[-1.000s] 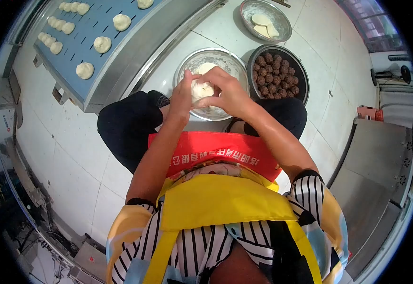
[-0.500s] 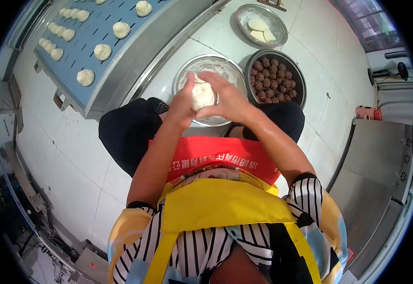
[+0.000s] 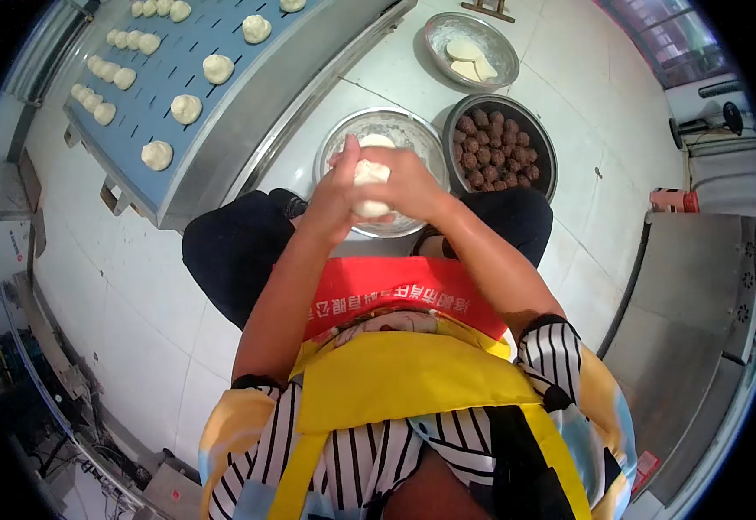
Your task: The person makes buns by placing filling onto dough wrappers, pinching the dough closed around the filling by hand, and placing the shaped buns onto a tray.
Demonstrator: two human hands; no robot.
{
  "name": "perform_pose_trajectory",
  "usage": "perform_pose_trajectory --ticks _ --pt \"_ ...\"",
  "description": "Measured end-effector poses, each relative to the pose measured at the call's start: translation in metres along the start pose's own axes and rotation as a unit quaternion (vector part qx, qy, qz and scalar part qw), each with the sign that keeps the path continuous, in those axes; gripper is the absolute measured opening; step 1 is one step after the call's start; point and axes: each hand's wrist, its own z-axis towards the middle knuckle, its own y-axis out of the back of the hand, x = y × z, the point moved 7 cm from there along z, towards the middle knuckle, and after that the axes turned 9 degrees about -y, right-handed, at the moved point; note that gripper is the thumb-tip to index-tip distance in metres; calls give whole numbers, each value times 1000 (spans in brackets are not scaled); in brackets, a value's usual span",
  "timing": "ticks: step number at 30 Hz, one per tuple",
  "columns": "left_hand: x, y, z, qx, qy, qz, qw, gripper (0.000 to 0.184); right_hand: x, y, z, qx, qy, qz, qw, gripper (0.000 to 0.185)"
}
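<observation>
A white dough ball [image 3: 372,175] is held between my two hands over a floured metal bowl [image 3: 431,156]. My left hand [image 3: 335,198] wraps its left side, and my right hand [image 3: 412,184] curls over it from the right. More pale dough shows in the bowl just beyond my fingers. To the right, a dark-rimmed bowl [image 3: 552,165] holds several brown meat-like balls [image 3: 492,149]. Behind it, another metal bowl [image 3: 436,54] contains flat dough pieces [image 3: 463,49].
At the upper left, a blue slotted belt [image 3: 148,100] in a metal frame carries several dough balls [image 3: 185,109]. A steel cabinet [image 3: 681,295] stands at the right. My crossed legs flank the bowl, and machinery and cables are at the lower left.
My right hand's fingers have closed over the top of the dough ball. The view has shifted slightly, and the belt's dough balls appear farther right and lower.
</observation>
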Motion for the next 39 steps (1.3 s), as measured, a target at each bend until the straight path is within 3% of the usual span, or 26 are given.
perform_pose_trajectory --ticks 1,2,5,6,7,9,12,15,16,19,20,22,23,25,27,29,31,33,35,37,38,39 --pt "-1 -3 1 -17 -6 -9 1000 65 -5 1 3 16 -46 -13 999 35" --pt "5 4 15 -1 -72 -86 994 63 3 5 4 -28 -12 -33 999 37" --pt "5 9 17 -91 -196 -101 971 62 2 5 6 -93 44 12 995 39" --pt "2 7 12 -78 -151 -98 981 59 21 5 3 -95 143 -23 985 40" --pt "4 9 14 -37 -130 -84 987 58 25 6 1 -5 98 -14 995 43" --pt "16 13 19 40 -79 -59 994 56 -3 2 1 111 -132 11 985 52" --pt "-1 5 23 -59 -214 -106 969 52 11 7 6 -20 -65 -38 997 56" --pt "-7 6 15 80 -153 -32 984 53 23 4 5 -1 76 33 997 44" --pt "-10 6 9 75 -104 13 992 57 15 3 3 22 36 8 999 40" --pt "2 0 22 -21 -199 -127 972 58 10 10 2 -46 -44 -57 996 52" --pt "4 2 22 -74 -218 -134 964 59 4 8 2 -93 -21 -34 995 53" --pt "8 14 21 -46 -181 -47 981 57 10 5 5 -82 84 -6 993 43" --pt "10 20 24 -24 -152 34 988 56 9 6 4 -60 73 -14 995 43" --pt "10 13 24 -7 -126 -21 992 54 10 8 2 -16 54 -32 998 44" --pt "9 6 22 -26 -137 -78 987 54 0 8 3 21 -91 -55 994 52" --pt "4 2 24 -77 -193 -139 968 54 5 10 7 -38 -2 -59 998 51" --pt "2 7 20 -19 -129 -79 988 55 10 9 3 -77 93 -9 993 46" --pt "-8 3 10 21 -61 -8 998 55 18 8 2 -51 116 -2 992 41" --pt "-1 4 18 -3 -126 -53 991 59 9 10 3 1 -9 -30 1000 41" --pt "-1 -2 18 -52 -202 -146 967 61 10 11 8 -25 29 -54 998 39" --pt "5 2 23 -38 -185 -181 965 62 9 10 6 -37 32 -40 998 37" --pt "7 4 21 -19 -153 -131 979 61 5 9 3 -48 30 -26 998 36"
